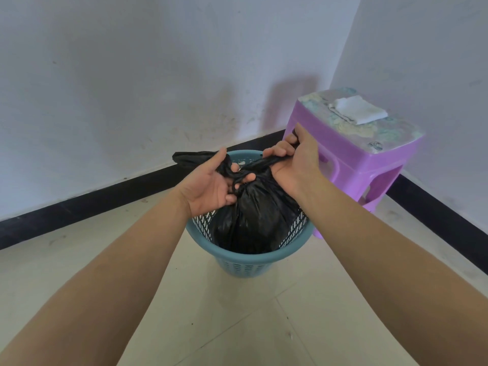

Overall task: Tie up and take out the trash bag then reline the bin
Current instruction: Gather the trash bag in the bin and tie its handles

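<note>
In a tiled corner, the black trash bag (258,215) sits in the blue bin (245,262). Left hand (211,186) and right hand (293,159) each clench a twisted end; pull apart evenly, cinching low.

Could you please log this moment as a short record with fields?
left hand: gripping a twisted end of the black trash bag
right hand: pulling the other end
knot: partly formed between the hands
bag position: inside the blue bin
bin: on the tiled floor
nearby: purple stool with a folded white item on top
</note>
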Available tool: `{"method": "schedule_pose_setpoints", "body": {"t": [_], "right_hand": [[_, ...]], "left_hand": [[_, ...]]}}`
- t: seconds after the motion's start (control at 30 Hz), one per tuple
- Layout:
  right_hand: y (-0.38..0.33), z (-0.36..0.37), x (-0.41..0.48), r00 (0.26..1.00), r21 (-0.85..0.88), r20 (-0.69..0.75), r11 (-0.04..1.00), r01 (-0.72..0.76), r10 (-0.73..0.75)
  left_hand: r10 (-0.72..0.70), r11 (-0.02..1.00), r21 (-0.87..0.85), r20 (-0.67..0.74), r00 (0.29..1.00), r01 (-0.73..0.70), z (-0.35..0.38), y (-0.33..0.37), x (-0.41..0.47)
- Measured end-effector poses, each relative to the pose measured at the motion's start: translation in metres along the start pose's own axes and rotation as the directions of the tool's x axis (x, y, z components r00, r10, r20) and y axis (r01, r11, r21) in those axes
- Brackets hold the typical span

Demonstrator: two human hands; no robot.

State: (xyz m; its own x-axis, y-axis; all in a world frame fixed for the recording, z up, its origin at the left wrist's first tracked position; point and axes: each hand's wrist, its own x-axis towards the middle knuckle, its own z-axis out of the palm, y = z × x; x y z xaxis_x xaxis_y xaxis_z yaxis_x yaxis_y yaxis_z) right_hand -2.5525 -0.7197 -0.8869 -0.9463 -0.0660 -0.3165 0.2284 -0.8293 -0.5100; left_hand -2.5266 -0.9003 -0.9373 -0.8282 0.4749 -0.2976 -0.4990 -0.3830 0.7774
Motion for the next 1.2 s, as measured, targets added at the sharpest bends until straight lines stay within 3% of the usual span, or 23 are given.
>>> {"method": "schedule_pose_setpoints", "body": {"t": [0.17, 0.27, 0.33, 0.4, 0.43, 0.5, 0.57, 0.6, 0.67, 0.7, 0.73, 0.8, 0.93, 1.07, 1.2], "right_hand": [[0.007, 0.014, -0.012, 0.988, -0.171, 0.149, 0.985, -0.012, 0.038], [0.013, 0.017, -0.016, 0.979, -0.361, 0.199, 0.932, 0.032, 0.044], [0.014, 0.011, -0.012, 0.985, -0.589, 0.170, 0.797, 0.134, -0.041], [0.014, 0.004, -0.009, 0.976, -0.815, 0.150, 0.539, 0.212, -0.157], [0.013, 0.000, -0.008, 0.973, -0.880, 0.140, 0.428, 0.206, -0.181], [0.011, -0.005, -0.007, 0.989, -0.943, 0.083, 0.311, 0.119, -0.125], [0.008, -0.007, -0.005, 0.998, -0.974, 0.045, 0.222, 0.051, -0.034], [0.006, -0.007, -0.004, 0.997, -0.990, 0.069, 0.121, 0.073, -0.033], [0.003, -0.009, 0.001, 0.964, -0.967, 0.221, -0.162, 0.197, -0.147], [0.001, -0.008, 0.001, 0.921, -0.927, 0.333, -0.252, 0.279, -0.204], [0.000, -0.006, 0.000, 0.874, -0.883, 0.438, -0.286, 0.373, -0.212], [-0.001, -0.004, 0.004, 0.831, -0.808, 0.548, -0.312, 0.499, -0.091], [0.003, -0.013, 0.011, 0.885, -0.792, 0.363, -0.405, 0.458, 0.291], [0.014, -0.027, 0.014, 0.898, -0.722, 0.371, -0.536, 0.438, 0.235], [0.015, -0.029, 0.012, 0.900, -0.748, 0.405, -0.507, 0.428, 0.163]], "left_hand": [[0.004, 0.992, 0.125, -0.055, 0.998, 0.003, -0.005, 0.001, -0.004], [0.031, 0.997, 0.077, -0.150, 0.988, -0.020, -0.006, 0.002, -0.002], [0.060, 0.998, 0.035, -0.252, 0.966, -0.053, -0.008, 0.005, -0.001], [0.103, 0.995, 0.019, -0.324, 0.941, -0.103, -0.013, 0.007, -0.001], [0.124, 0.992, 0.024, -0.338, 0.933, -0.123, -0.015, 0.009, -0.001], [0.178, 0.984, 0.076, -0.347, 0.921, -0.162, -0.018, 0.010, 0.000], [0.244, 0.958, 0.230, -0.336, 0.910, -0.173, -0.015, 0.010, 0.001], [0.282, 0.928, 0.333, -0.324, 0.903, -0.170, -0.012, 0.010, 0.001], [0.352, 0.833, 0.532, -0.300, 0.887, -0.151, -0.008, 0.013, -0.002], [0.373, 0.785, 0.604, -0.287, 0.882, -0.136, -0.006, 0.015, -0.003], [0.383, 0.745, 0.655, -0.264, 0.886, -0.127, -0.006, 0.017, -0.004], [0.386, 0.688, 0.714, -0.209, 0.899, -0.129, -0.005, 0.019, -0.005], [0.407, 0.614, 0.780, -0.183, 0.895, -0.120, -0.001, 0.016, -0.005], [0.518, 0.552, 0.829, -0.257, 0.816, -0.089, -0.001, 0.008, -0.002], [0.695, 0.388, 0.920, -0.333, 0.638, 0.058, 0.006, -0.001, 0.008]]}}
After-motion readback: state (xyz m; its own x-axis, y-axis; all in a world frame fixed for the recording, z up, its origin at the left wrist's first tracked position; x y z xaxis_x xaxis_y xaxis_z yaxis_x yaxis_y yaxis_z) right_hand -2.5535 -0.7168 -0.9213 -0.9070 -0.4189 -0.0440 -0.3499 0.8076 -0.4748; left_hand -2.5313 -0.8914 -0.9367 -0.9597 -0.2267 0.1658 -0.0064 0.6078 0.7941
